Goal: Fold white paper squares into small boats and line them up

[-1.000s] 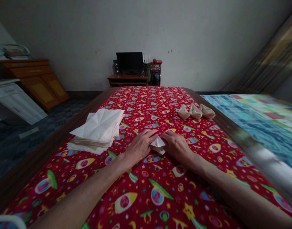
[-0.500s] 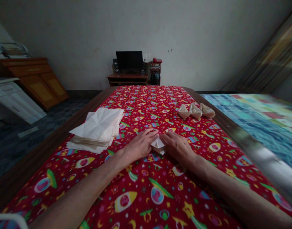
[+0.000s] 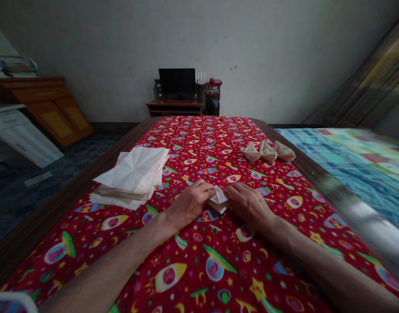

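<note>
Between my two hands, a small folded white paper (image 3: pixel 220 196) lies on the red patterned tablecloth (image 3: pixel 199 265). My left hand (image 3: pixel 196 199) grips its left side, fingers closed on the paper's edge. On the opposite side my right hand (image 3: pixel 246 201) pinches the paper, fingertips near its upper right. The fingers cover both sides of the paper, so only its middle and lower tip show. To the left is a stack of white paper sheets (image 3: pixel 134 174), the top one creased in a star pattern. Three folded paper shapes (image 3: pixel 267 152) stand in a row at the right.
The cloth covers a long dark wooden table (image 3: pixel 320 187). At the far wall stand a monitor (image 3: pixel 177 81) and a red telephone (image 3: pixel 215 81). A bed (image 3: pixel 356 161) is on the right, a wooden cabinet (image 3: pixel 55 108) on the left. A white curved object (image 3: pixel 15 298) shows at lower left.
Both hands have shifted slightly toward me and opened a little more view of the paper's middle. My fingertips now sit lower at its sides. The stack and the three shapes stay put.
</note>
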`<state>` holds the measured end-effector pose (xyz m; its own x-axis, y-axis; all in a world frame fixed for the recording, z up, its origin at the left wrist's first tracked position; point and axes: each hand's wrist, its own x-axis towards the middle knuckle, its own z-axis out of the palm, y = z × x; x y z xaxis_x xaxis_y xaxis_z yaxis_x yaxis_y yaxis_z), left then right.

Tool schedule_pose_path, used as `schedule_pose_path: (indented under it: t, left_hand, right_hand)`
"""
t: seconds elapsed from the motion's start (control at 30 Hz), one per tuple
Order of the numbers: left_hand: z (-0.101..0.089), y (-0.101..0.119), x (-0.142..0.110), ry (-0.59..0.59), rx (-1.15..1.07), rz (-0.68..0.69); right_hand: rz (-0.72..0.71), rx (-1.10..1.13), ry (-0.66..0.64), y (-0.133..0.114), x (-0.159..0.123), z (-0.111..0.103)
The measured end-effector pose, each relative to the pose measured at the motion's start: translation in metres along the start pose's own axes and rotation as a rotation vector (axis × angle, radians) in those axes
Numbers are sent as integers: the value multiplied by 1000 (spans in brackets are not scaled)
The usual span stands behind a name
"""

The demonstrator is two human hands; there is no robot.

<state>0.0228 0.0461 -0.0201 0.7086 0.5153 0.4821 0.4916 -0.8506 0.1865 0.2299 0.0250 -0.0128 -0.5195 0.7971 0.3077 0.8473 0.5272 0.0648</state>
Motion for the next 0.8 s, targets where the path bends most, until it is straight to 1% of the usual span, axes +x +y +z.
schedule_pose_path:
  t: [0.13, 0.3, 0.43, 0.5, 0.57, 0.67, 0.73, 0.8]
  left_hand:
    - [-1, -1, -4, 5, -8, 46]
    - [-8, 4, -7, 45, -1, 122]
    - [-8, 7, -5, -44, 80, 179]
    - [-6, 7, -5, -80, 111, 181]
    - [-5, 7, -5, -89, 118, 158]
    - [-6, 10, -8, -110, 111, 108]
    - [-8, 12, -10, -121, 103, 82]
    - [-9, 14, -12, -124, 97, 73]
  right_hand:
    - [11, -5, -62, 2, -2, -2]
    - [38, 5, -109, 0, 0, -8]
    - [84, -17, -142, -4, 2, -11]
    - [79, -31, -146, -5, 1, -12]
    - [27, -43, -121, -5, -2, -12]
    - [-114, -34, -30, -3, -10, -12]
    - [-215, 8, 11, -1, -15, -10]
    - [-297, 58, 24, 3, -19, -8]
